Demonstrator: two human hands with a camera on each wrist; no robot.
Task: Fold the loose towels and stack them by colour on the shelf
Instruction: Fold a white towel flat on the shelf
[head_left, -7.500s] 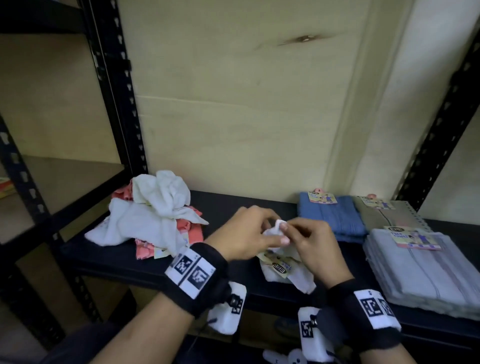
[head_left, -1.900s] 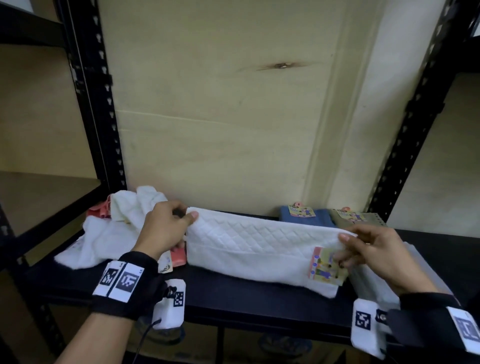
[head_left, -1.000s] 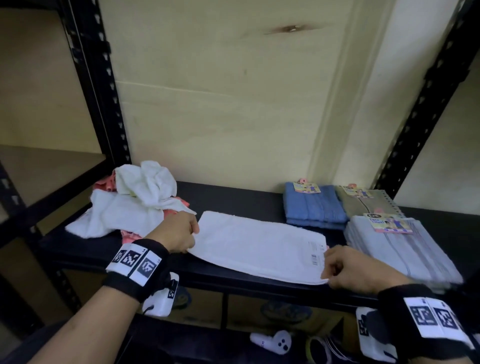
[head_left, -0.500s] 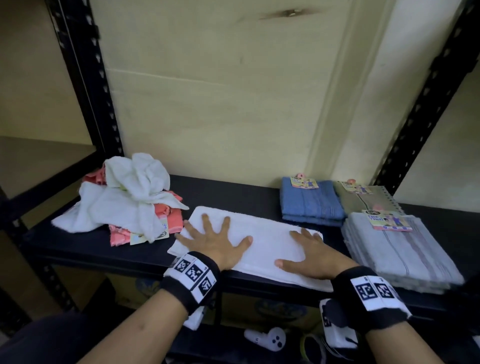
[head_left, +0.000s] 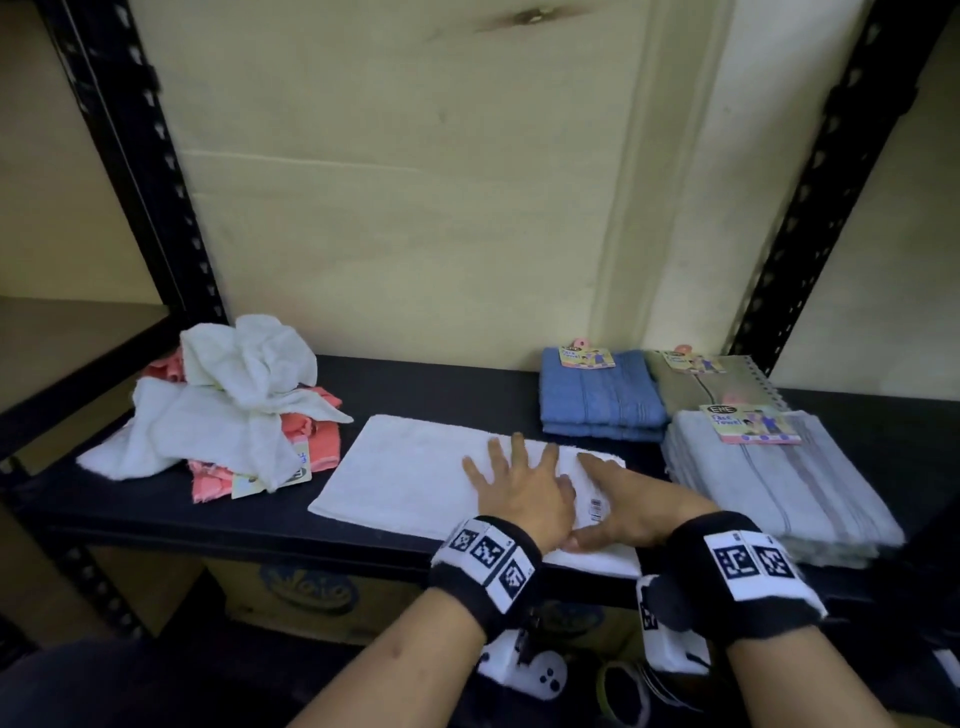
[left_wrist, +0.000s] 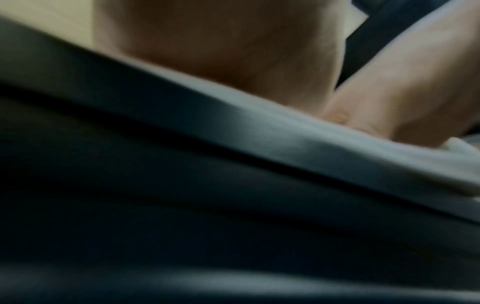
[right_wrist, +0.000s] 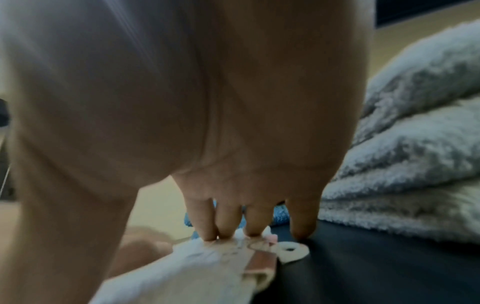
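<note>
White towel lies under both flat, released grips; grey stack's tag reads "Face Towel".

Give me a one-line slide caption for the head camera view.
Left hand and right hand press flat on a white terry towel spread on the black metal shelf.

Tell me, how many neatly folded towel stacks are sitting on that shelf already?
3, all at the shelf's right end: a blue stack at the back, a beige stack to its right, and a pale grey stack in front. More could lie out of view.
</note>
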